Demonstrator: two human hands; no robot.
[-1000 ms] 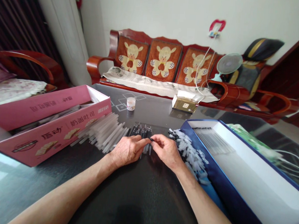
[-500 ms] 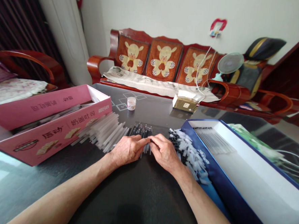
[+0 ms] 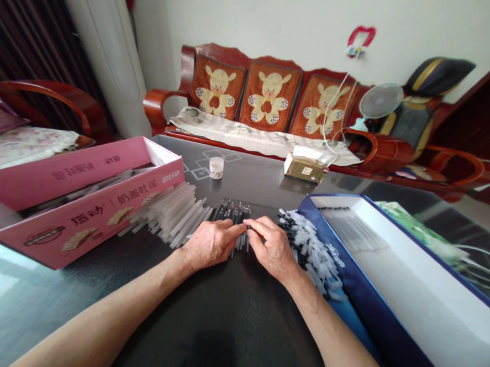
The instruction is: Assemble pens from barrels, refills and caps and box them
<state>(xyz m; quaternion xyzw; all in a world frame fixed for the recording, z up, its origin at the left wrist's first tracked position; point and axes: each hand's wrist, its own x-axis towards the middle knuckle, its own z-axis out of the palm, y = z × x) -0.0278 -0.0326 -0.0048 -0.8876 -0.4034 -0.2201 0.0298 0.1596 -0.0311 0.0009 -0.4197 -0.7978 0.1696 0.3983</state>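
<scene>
My left hand [image 3: 214, 241] is closed over the near end of a row of slim dark pen refills [image 3: 230, 209], hiding part of them. Its fingertips meet those of my right hand [image 3: 271, 246], which pinches a small black piece [image 3: 247, 224]. Whatever else lies between the fingers is hidden. Beside my left hand is a fanned heap of translucent white pen barrels [image 3: 174, 215]. To the right of my right hand lies a pile of white and black pen caps [image 3: 308, 243].
A pink carton [image 3: 89, 213] with slender items inside stands at left. At right, a blue box [image 3: 393, 259] holds a row of capped pens [image 3: 350, 226]. Farther back are a small white cup [image 3: 216, 168] and a tissue box [image 3: 304, 168]. A sofa [image 3: 271, 96] stands behind the table.
The view has shifted very slightly. My right hand's fingers have lifted and straightened a little near the left fingertips; otherwise the hands stay in place.
</scene>
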